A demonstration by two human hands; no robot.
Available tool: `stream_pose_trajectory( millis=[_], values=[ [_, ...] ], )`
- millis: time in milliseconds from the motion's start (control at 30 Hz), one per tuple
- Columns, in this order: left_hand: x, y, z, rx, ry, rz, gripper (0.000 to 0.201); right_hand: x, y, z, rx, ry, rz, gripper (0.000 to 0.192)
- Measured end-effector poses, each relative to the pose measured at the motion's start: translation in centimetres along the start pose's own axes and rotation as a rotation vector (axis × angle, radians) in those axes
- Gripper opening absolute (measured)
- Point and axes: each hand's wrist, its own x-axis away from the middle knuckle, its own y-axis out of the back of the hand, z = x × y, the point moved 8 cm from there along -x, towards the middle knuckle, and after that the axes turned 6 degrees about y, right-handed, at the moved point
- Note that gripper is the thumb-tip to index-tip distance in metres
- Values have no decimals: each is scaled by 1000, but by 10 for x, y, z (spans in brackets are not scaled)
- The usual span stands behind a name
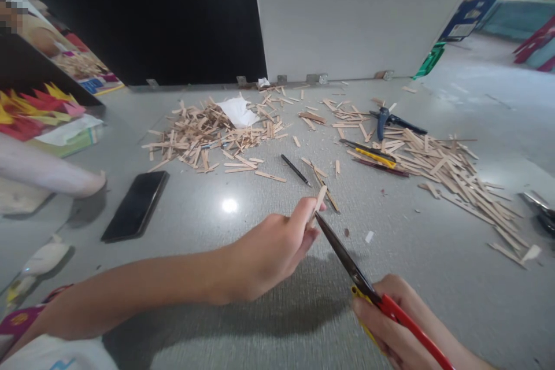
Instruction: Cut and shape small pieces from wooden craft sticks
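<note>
My left hand (271, 254) pinches a short wooden stick (318, 203) between thumb and fingers, holding it upright over the grey floor. My right hand (396, 324) grips the red-and-yellow handles of scissors (347, 260), whose dark blades point up-left and meet the stick's lower end right at my left fingertips. Small cut wood bits (368, 236) lie just beyond the blades.
Piles of wooden sticks lie at the back left (203, 133) and the right (451, 170). A black phone (136, 205), a black pen (295, 169), a yellow utility knife (375, 156), blue pliers (384, 120) and white paper (238, 111) rest on the floor. Another person's limb (47, 173) reaches in at left.
</note>
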Motion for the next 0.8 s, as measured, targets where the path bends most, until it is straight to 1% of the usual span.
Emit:
stream_pose_trajectory(
  millis=[67, 200, 267, 333, 400, 500, 600, 667, 733, 767, 800],
  values=[
    [-1, 1, 0, -31, -24, -2, 34, 1, 1, -2, 10, -38, -10, 73],
    [-3, 5, 2, -127, -79, -9, 33, 8, 11, -16, -54, -129, -163, 66],
    [-4, 8, 3, -188, -117, -18, 31, 10, 14, -21, -80, -146, -211, 66],
    [-5, 9, 3, -247, -151, -23, 30, 9, 13, -22, -87, -163, -182, 66],
    [-6, 11, 2, -280, -161, -25, 30, 6, 9, -21, -85, -184, -110, 66],
    [-9, 15, 1, -270, -108, -9, 31, 1, 5, -16, -103, -172, -6, 68],
    [-12, 18, 2, -271, -50, 61, 29, -1, 5, -19, -155, -167, 10, 70],
    [-14, 21, 5, -306, -40, 99, 25, -2, 4, -26, -189, -169, 16, 70],
    [-16, 25, 7, -357, -59, 103, 27, -6, 3, -31, -205, -154, 21, 73],
    [-18, 26, 8, -332, -52, 106, 25, -8, 3, -33, -205, -141, 17, 74],
    [-18, 27, 9, -259, -37, 121, 20, -10, 3, -34, -199, -125, 10, 74]
  ],
)
